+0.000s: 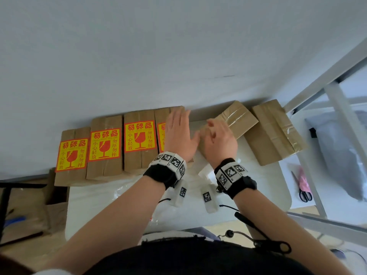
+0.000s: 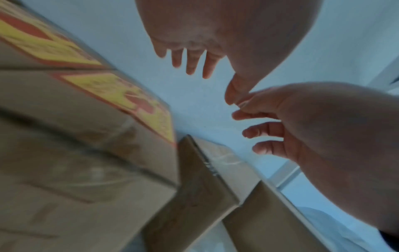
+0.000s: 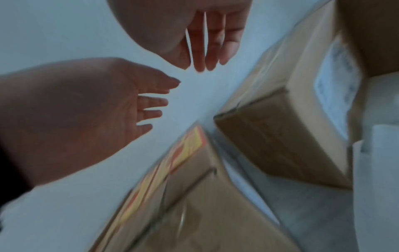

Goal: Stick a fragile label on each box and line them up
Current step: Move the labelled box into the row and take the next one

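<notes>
Two unlabelled boxes lie angled beside the upright labelled row; both hands released.

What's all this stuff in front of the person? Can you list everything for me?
Labelled boxes: four, brown card with yellow and red fragile labels, in a row along the wall on the left; the fourth is partly hidden under the left hand.
Plain boxes: two, brown with clear tape, no label showing, askew on the right.
Table: one, white, under the boxes.
Scissors: one pair, black handles, beyond the table's right edge.
Wristbands: two, black with black and white marker tiles, one on each wrist.
Left hand: fingers straight, over the fourth labelled box.
Right hand: fingers loosely curled, over the nearer plain box; holds nothing.
</notes>
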Tool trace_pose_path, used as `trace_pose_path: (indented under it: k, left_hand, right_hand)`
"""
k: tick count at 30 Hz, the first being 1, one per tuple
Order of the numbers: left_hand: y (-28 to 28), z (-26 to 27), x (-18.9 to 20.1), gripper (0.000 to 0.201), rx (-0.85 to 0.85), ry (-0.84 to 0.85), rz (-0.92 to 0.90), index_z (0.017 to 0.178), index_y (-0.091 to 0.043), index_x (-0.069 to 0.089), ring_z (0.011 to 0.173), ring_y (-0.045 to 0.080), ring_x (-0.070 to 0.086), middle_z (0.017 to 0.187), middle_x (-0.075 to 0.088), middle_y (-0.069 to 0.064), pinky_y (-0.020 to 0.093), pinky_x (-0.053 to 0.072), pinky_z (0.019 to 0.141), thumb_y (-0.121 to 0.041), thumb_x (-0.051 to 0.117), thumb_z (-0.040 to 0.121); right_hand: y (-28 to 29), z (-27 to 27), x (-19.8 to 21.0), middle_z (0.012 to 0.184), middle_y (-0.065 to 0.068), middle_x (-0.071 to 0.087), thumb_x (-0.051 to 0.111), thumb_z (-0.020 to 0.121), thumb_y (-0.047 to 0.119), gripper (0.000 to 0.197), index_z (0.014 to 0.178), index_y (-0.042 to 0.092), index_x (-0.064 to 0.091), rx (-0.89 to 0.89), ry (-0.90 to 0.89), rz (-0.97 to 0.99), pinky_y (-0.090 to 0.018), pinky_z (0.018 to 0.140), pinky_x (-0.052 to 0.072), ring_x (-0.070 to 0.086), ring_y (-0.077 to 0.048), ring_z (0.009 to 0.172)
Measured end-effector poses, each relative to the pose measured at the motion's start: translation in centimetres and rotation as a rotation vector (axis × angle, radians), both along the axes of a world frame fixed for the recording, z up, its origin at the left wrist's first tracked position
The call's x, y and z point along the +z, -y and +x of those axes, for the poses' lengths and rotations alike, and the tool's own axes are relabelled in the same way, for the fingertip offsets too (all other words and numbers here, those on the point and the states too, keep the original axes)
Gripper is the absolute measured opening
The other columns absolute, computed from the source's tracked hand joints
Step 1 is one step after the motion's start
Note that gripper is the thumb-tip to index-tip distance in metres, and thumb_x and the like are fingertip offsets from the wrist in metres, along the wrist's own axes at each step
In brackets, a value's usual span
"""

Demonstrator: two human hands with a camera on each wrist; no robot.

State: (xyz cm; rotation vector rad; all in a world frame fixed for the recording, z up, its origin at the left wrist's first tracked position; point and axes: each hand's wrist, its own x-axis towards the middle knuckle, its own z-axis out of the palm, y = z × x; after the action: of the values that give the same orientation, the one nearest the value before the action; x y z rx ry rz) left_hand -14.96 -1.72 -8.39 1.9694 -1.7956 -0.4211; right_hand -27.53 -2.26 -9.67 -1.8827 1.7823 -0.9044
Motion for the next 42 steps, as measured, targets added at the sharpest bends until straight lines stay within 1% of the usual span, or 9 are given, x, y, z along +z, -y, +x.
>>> trace_pose_path:
  k: [5,9,12,15,20,25,34,38,42]
  left_hand:
    - [1.7,-4.7,-0.8,0.099,-0.248,0.086,0.204,0.153,-0.013,0.02,0.149,0.029,0.017,0.162,0.016,0.012,0.045,0.017,0.121,-0.059,0.068,0.079]
    - [1.6,-6.2,-2.5,0.108,-0.277,0.214,0.359,0.152,-0.014,0.018,0.148,0.037,0.014,0.161,0.009,0.021,0.046,0.016,0.121,-0.062,0.073,0.073]
    - [1.7,-6.6,-3.0,0.103,-0.254,0.257,0.335,0.149,-0.014,0.026,0.141,0.039,0.025,0.155,0.023,0.022,0.046,0.024,0.116,-0.056,0.077,0.07]
    - [1.8,-6.7,-2.5,0.097,-0.185,0.185,0.246,0.139,-0.012,0.037,0.126,0.034,0.038,0.139,0.043,0.014,0.041,0.033,0.107,-0.058,0.078,0.064]
    - [0.6,-6.7,-0.2,0.09,-0.065,-0.011,0.187,0.136,-0.013,0.04,0.124,0.029,0.04,0.134,0.047,0.008,0.04,0.032,0.107,-0.059,0.07,0.064]
    - [-3.1,-7.7,2.2,0.088,0.003,-0.157,0.104,0.131,-0.017,0.04,0.121,0.024,0.037,0.129,0.043,0.004,0.039,0.036,0.105,-0.059,0.065,0.058]
    - [-10.4,-10.2,2.8,0.085,-0.091,-0.077,-0.09,0.124,-0.017,0.046,0.109,0.02,0.043,0.118,0.046,0.002,0.032,0.042,0.095,-0.068,0.061,0.057]
    - [-13.7,-11.8,1.7,0.081,-0.114,-0.114,-0.08,0.121,-0.019,0.046,0.108,0.02,0.045,0.116,0.044,0.002,0.034,0.045,0.093,-0.064,0.068,0.058]
    - [-16.1,-13.1,0.1,0.083,-0.113,-0.159,-0.026,0.121,-0.02,0.045,0.107,0.018,0.046,0.116,0.043,0.0,0.029,0.044,0.093,-0.066,0.068,0.056]
  right_hand:
    - [1.0,-4.7,-0.8,0.137,-0.013,0.043,0.043,0.086,-0.004,0.055,0.139,0.009,0.039,-0.287,0.039,0.258,-0.043,0.094,0.048,0.05,-0.031,0.119]
    - [-0.3,-6.3,-1.7,0.145,-0.012,0.04,0.042,0.089,-0.007,0.062,0.146,0.012,0.03,-0.179,0.054,0.344,-0.036,0.091,0.048,0.052,-0.029,0.119]
    - [-0.8,-6.9,-1.7,0.15,-0.01,0.035,0.041,0.09,-0.009,0.068,0.151,0.016,0.025,-0.133,0.129,0.345,-0.03,0.087,0.046,0.053,-0.026,0.12]
    - [-1.2,-7.4,-1.8,0.154,-0.008,0.032,0.041,0.092,-0.007,0.068,0.153,0.018,0.023,-0.119,0.252,0.345,-0.033,0.105,0.044,0.05,-0.022,0.13]
    - [-2.0,-9.0,-0.4,0.157,0.001,0.028,0.044,0.099,0.007,0.061,0.154,0.018,0.019,-0.143,0.375,0.272,0.0,0.088,0.037,0.053,0.004,0.113]
    - [-3.9,-9.4,1.4,0.153,0.004,0.037,0.044,0.1,0.042,0.061,0.154,0.025,0.02,-0.159,0.356,0.264,-0.03,0.099,0.043,0.056,-0.004,0.105]
    - [-9.4,-10.9,2.0,0.14,0.0,0.039,0.049,0.09,0.061,0.072,0.149,0.025,0.029,-0.244,0.392,0.199,-0.032,0.093,0.042,0.048,-0.015,0.121]
    - [-12.7,-12.7,1.0,0.133,0.0,0.043,0.047,0.082,0.068,0.076,0.143,0.025,0.035,-0.295,0.408,0.186,-0.039,0.097,0.047,0.05,-0.011,0.114]
    - [-15.4,-14.2,-0.3,0.128,0.0,0.048,0.055,0.085,0.057,0.067,0.141,0.025,0.038,-0.309,0.392,0.229,-0.034,0.092,0.045,0.049,-0.008,0.106]
